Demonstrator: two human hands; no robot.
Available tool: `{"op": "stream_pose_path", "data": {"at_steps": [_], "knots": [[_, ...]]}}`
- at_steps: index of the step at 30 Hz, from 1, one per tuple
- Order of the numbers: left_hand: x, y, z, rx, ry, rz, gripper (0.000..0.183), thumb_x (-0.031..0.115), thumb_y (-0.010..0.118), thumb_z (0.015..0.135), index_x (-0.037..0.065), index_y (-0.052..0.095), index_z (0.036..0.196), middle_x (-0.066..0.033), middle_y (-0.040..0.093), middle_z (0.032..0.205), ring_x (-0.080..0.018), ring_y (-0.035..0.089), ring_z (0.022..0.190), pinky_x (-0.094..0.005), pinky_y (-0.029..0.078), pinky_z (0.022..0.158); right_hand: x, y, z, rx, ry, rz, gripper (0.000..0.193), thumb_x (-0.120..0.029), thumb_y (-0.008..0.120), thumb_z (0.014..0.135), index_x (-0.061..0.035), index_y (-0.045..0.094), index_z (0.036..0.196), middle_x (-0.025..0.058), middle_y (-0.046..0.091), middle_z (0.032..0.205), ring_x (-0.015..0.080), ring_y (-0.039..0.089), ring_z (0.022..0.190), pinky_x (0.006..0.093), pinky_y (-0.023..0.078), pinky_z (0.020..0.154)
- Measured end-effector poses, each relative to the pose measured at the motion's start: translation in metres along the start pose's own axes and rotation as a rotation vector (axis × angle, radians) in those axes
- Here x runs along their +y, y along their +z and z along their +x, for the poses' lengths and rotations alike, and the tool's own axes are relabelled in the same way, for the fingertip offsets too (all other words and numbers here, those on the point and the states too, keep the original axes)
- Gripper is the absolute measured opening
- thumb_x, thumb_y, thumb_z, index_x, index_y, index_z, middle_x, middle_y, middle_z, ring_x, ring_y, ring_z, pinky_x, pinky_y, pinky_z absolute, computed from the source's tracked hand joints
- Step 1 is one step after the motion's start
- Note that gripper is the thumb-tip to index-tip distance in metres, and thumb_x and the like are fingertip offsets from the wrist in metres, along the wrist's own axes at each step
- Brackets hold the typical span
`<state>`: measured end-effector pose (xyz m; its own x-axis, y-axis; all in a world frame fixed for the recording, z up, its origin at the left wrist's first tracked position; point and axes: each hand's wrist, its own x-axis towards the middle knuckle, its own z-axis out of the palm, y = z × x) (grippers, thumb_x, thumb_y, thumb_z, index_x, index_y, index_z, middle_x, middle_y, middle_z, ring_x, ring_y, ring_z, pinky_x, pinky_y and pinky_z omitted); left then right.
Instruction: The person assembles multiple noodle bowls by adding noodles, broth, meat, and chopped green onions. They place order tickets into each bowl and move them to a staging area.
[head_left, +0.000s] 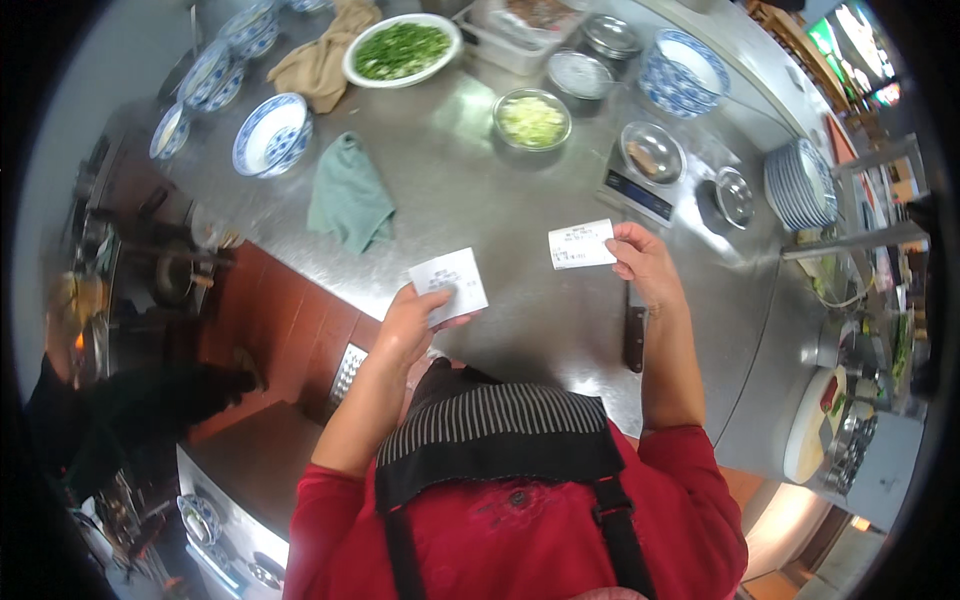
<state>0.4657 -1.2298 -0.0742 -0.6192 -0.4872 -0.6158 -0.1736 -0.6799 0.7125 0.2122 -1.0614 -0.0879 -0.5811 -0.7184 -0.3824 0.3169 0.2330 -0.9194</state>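
Observation:
A white printed paper slip [455, 283] is pinched in my left hand [417, 318], the thumb lying across its face. My right hand [643, 258] grips the edge of a second white slip [580, 245] between thumb and fingers. Both slips are held over the steel table [480, 215], a short gap apart. Close to my right forearm lies a knife with a dark handle [633, 338], partly hidden by the arm. Beyond the right hand stands a digital scale [637, 197] bearing a metal bowl [652, 154]. A green cloth [350, 192] is spread beyond my left hand.
Chopped greens fill a white oval dish [402, 50]; a metal bowl [532, 119] holds pale green pieces. Blue-and-white bowls [272, 135] stand left and more [684, 72] at back right, near stacked plates [800, 183]. A cutting board [812, 425] lies right. Someone in dark clothes [150, 410] is at left.

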Motion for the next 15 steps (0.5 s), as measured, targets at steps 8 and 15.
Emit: {"op": "stream_pose_path", "data": {"at_steps": [8,15], "knots": [[0.053,-0.121,0.007,-0.04,-0.009,-0.045,0.033,0.002,0.045,0.082,-0.008,0.042,0.112,-0.018,0.054,0.105,-0.027,0.06,0.087,-0.0312,0.052,0.072,-0.001,0.152,0.029,0.016,0.039,0.111,0.011,-0.007,0.059,0.078,-0.0058,0.056,0.089,-0.0025,0.052,0.068,0.0032,0.038,0.05,0.0161,0.027,0.043],[0.094,-0.168,0.036,-0.065,-0.028,-0.083,0.034,0.0,0.044,0.08,-0.009,0.04,0.113,-0.0206,0.054,0.105,-0.0318,0.059,0.088,-0.0342,0.054,0.067,-0.003,0.203,0.058,0.057,0.035,0.195,0.01,-0.008,0.06,0.078,-0.006,0.056,0.088,-0.0033,0.05,0.063,0.0028,0.038,0.046,0.0154,0.026,0.041]]}}
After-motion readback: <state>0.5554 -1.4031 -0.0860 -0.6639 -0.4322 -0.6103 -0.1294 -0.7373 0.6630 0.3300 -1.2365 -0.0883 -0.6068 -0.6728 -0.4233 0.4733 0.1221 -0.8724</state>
